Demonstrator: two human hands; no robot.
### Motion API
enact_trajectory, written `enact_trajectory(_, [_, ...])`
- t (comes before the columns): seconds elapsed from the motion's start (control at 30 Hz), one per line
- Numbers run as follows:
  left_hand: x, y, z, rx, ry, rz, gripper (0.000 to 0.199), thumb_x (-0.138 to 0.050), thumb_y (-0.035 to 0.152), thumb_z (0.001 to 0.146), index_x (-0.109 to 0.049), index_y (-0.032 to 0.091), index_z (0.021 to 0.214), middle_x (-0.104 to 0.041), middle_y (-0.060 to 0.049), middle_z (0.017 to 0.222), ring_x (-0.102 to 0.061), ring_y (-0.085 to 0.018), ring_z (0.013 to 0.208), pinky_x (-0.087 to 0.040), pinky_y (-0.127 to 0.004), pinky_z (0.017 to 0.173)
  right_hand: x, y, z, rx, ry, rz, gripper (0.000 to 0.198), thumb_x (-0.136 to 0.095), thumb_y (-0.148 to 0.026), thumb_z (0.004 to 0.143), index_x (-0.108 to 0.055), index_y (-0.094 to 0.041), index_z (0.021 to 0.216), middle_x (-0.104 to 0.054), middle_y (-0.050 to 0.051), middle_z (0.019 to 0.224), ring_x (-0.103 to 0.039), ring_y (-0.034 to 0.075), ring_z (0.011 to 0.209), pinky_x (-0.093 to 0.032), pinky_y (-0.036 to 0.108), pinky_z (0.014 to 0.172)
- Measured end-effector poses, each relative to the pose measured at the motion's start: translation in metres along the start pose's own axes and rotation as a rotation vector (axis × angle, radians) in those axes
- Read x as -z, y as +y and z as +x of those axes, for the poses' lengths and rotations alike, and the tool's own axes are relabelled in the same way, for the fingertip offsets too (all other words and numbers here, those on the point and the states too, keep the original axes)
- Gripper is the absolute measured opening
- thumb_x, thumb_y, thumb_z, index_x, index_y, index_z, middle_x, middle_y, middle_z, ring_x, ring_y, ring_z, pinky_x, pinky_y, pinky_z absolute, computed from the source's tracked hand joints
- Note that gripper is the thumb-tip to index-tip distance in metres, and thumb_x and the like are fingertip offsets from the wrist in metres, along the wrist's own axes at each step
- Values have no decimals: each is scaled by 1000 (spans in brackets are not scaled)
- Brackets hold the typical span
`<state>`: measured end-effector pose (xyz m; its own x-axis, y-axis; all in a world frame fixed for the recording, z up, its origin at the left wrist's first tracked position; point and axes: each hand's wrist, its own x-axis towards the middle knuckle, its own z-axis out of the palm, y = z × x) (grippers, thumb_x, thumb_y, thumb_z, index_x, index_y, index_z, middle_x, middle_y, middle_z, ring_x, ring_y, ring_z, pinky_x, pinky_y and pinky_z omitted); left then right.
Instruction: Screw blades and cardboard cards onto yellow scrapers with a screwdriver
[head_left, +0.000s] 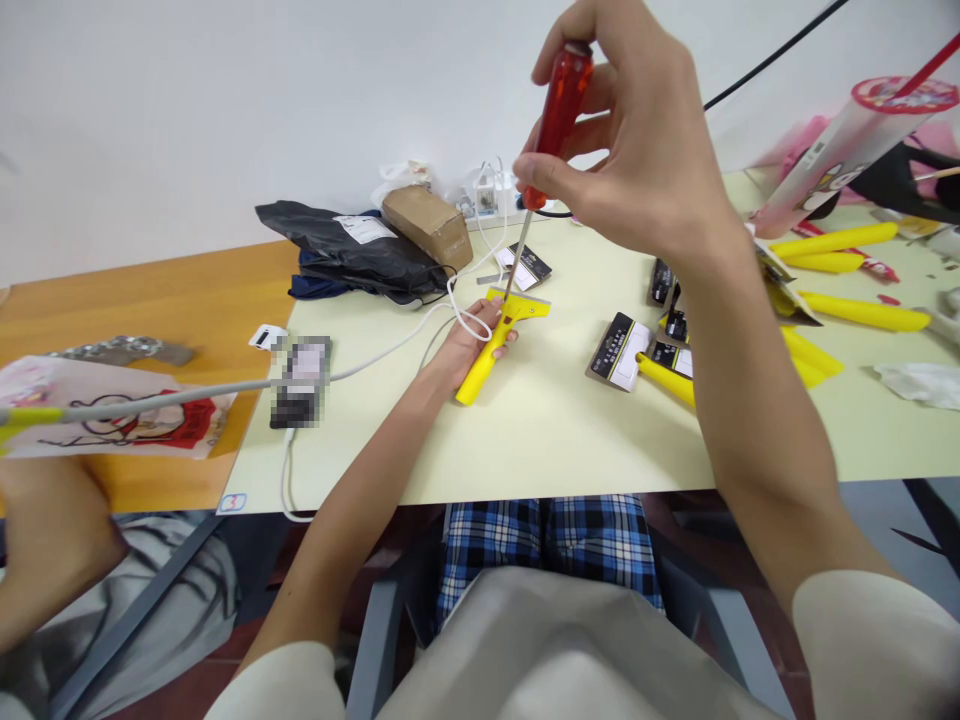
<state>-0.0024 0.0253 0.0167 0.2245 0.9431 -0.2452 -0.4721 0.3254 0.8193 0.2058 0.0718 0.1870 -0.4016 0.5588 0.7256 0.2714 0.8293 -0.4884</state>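
My left hand [477, 340] is closed around a yellow scraper [486, 370], steadying it over the table with its wide head pointing away from me. In my right hand [622, 160], raised above it, is a screwdriver [559, 115] with a clear red handle, pinched between thumb and fingers. The screwdriver's shaft slants down, and its tip meets the scraper near the left part of its head. Whether the tip sits in a screw is too small to tell. A white cable [397, 355] passes close to my left hand.
More yellow scrapers [862, 310] and black-and-white cards [619, 352] lie to the right, near a tall cup [840, 160] with a red straw. A black plastic bag [352, 250] and brown box [431, 225] stand behind. Another person's arm [56, 530] is at the left.
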Motion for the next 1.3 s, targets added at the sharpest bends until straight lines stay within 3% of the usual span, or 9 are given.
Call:
enact_trajectory(0.23, [7,-6,4,-40,-67,3,40,-96,43,90,-65,20,103,-71,-1,95,-72,-11,67,-43,-18,42,-4,3,0,3,-14,4,34,-79,-21,86,-57,-29,110,-67,-1,119,-75,18,92,-69,37,85])
enact_trajectory(0.43, [8,-7,4,-18,-38,-4,39,-95,42,91,-65,21,106,-72,-1,96,-73,-12,67,-43,-18,43,-4,3,0,31,7,13,36,-78,-17,83,-58,-28,111,-64,-1,112,-73,17,89,-67,37,81])
enact_trajectory(0.83, [3,-3,2,5,12,-5,37,-92,43,94,-63,22,106,-73,-2,96,-72,-11,64,-40,-18,41,4,-9,-1,25,-2,1,27,-80,-28,92,-61,-38,109,-71,-3,128,-80,21,102,-72,39,85])
enact_trajectory(1.3, [2,-3,2,-2,10,-14,38,-91,46,96,-66,23,112,-72,-1,94,-70,-11,62,-40,-18,40,-2,5,1,33,7,1,32,-81,-22,87,-59,-30,108,-69,-2,123,-75,15,92,-69,31,78])
